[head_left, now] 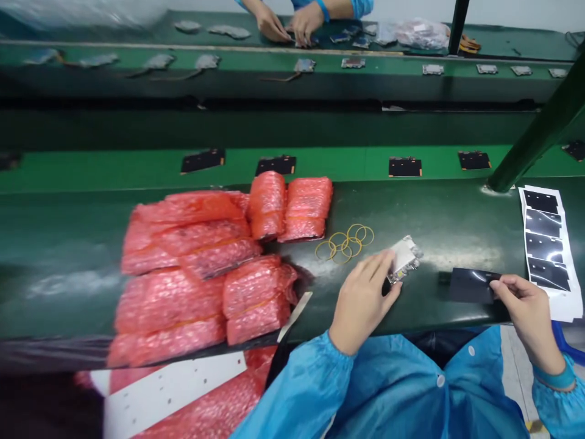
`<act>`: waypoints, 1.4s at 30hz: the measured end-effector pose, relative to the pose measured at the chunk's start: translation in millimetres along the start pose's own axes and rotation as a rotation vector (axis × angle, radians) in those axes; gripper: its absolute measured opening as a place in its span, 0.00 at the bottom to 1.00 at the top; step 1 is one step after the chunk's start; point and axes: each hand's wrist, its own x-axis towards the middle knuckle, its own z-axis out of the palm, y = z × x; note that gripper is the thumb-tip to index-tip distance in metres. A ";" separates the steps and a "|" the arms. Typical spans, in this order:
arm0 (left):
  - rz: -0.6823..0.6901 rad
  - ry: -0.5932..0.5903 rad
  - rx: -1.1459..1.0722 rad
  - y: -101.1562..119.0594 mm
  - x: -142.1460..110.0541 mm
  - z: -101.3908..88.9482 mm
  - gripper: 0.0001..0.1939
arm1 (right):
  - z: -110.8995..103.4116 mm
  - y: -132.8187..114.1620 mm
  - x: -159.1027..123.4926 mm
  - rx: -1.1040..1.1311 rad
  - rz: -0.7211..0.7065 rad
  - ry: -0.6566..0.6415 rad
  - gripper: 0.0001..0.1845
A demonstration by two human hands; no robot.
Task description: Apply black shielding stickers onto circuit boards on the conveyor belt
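My left hand point(365, 296) is closed around the lower left side of a small circuit board assembly point(405, 256) with a pale, flat face, held just over the green bench. Between thumb and forefinger, my right hand point(523, 302) pinches a thin black rectangular sticker sheet point(470, 285), which hangs level to the left of the fingers. The sheet and the board are apart. Right of that hand lies a white backing sheet point(567, 299) bearing several black stickers. Several yellow rubber bands point(339, 242) lie beyond my left hand.
Red bubble-wrap bundles point(183, 299) are piled on the bench at left. Black-covered boards point(404, 166) sit along the bright green belt point(338, 161). A green post point(539, 128) rises at right. Across the line, a co-worker's hands point(306, 23) handle small parts near more boards point(353, 63).
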 end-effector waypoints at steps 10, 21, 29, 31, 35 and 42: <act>-0.077 -0.125 -0.341 21.0 9.8 4.7 0.17 | 11.2 -2.2 -5.4 -0.024 0.057 -0.105 0.21; 0.042 -0.214 -0.260 22.9 -29.0 6.3 0.51 | 37.0 -13.0 -16.6 -0.053 0.144 -0.223 0.26; 0.006 -0.147 -0.260 15.7 -49.8 -8.9 0.28 | 52.7 -24.1 -20.5 -0.124 0.159 -0.308 0.24; 0.029 -0.139 -0.244 13.3 -57.1 -10.5 0.17 | 54.3 -26.3 -18.4 -0.137 0.152 -0.321 0.23; 0.101 -0.144 -0.192 14.1 -62.1 -6.6 0.11 | 54.9 -29.2 -15.5 -0.173 0.141 -0.348 0.21; 0.150 -0.128 -0.141 16.4 -58.3 -6.1 0.11 | 50.5 -27.8 -19.4 -0.255 0.125 -0.340 0.18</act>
